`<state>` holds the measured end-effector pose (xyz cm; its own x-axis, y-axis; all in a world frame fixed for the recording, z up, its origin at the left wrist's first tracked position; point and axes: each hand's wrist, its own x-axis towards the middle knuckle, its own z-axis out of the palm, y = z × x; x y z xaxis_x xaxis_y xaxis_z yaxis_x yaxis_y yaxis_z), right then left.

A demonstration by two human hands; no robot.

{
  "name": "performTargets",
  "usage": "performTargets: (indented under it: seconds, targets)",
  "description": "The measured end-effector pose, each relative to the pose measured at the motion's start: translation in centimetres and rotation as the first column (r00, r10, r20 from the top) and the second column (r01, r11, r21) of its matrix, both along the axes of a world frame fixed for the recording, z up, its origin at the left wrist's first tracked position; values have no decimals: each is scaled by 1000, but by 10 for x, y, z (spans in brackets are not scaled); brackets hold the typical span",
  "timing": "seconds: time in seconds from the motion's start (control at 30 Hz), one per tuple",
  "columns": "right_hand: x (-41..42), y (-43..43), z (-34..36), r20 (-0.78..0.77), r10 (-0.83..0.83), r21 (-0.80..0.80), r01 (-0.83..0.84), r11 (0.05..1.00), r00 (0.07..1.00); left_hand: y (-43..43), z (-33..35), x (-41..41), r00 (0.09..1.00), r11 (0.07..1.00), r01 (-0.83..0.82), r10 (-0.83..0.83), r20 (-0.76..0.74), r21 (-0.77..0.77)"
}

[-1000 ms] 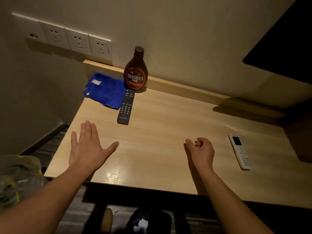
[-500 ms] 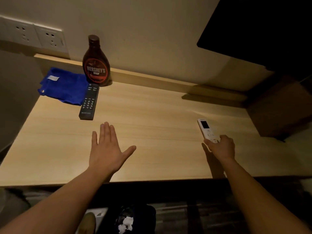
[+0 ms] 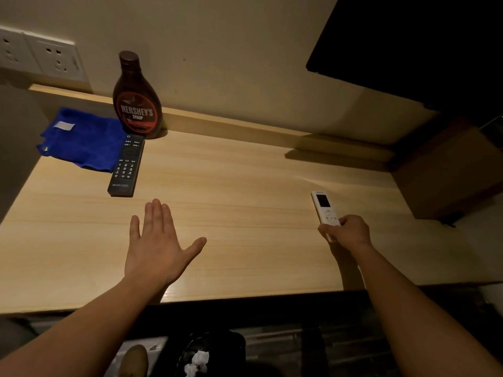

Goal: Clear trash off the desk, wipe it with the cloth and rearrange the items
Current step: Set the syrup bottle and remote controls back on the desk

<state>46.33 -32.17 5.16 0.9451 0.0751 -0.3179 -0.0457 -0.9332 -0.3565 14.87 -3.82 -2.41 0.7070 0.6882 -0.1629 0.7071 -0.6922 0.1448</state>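
Note:
A light wooden desk (image 3: 245, 191) fills the view. My right hand (image 3: 347, 232) is closed around the near end of a white remote (image 3: 324, 207) at the desk's right side. My left hand (image 3: 158, 246) hovers flat over the middle of the desk, fingers spread, holding nothing. At the back left lies a blue cloth (image 3: 81, 138). A black remote (image 3: 126, 165) lies beside it, partly over its edge. A brown syrup bottle (image 3: 137, 99) stands upright behind the black remote, against the back ledge.
A dark bin (image 3: 201, 355) with crumpled white paper inside sits on the floor under the desk's front edge. Wall sockets (image 3: 40, 54) are at the upper left. A dark screen (image 3: 408, 44) hangs at the upper right, and a brown cabinet (image 3: 449, 170) adjoins the desk's right end.
My right hand has reached right across the desk and closed on the white remote. My left hand has moved toward the middle. The view has swung to the right.

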Motion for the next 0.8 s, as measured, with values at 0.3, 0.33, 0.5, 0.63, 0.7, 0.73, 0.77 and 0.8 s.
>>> performTargets:
  seconds: [0.3, 0.33, 0.5, 0.63, 0.7, 0.73, 0.77, 0.8]
  targets:
    - [-23, 29, 12, 18, 17, 16, -17, 1000, 1000, 0, -1, 1, 1000, 1000, -5, 5, 29, -5]
    - [-29, 37, 13, 21, 27, 29, -28, 999, 999, 0, -1, 0, 999, 1000, -6, 6, 35, -5]
    - [-60, 84, 16, 29, 74, 129, -77, 989, 997, -1, 0, -1, 997, 1000, -10, 11, 76, -16]
    - [-83, 135, 14, 21, 92, 177, -94, 980, 996, -3, 3, -2, 999, 999, -1, 3, 46, -32]
    - [-95, 163, 11, 10, 109, 198, -109, 974, 994, -2, 4, -3, 998, 999, -3, 5, 63, -39]
    - [-101, 176, 10, 5, 116, 214, -115, 970, 993, -2, 4, -3, 998, 999, -3, 6, 70, -49]
    - [-107, 189, 9, -1, 124, 229, -121, 966, 992, -1, 5, -3, 997, 998, -3, 7, 72, -56]
    - [-113, 202, 9, -7, 135, 243, -129, 961, 991, -1, 6, -3, 998, 998, -3, 7, 65, -59]
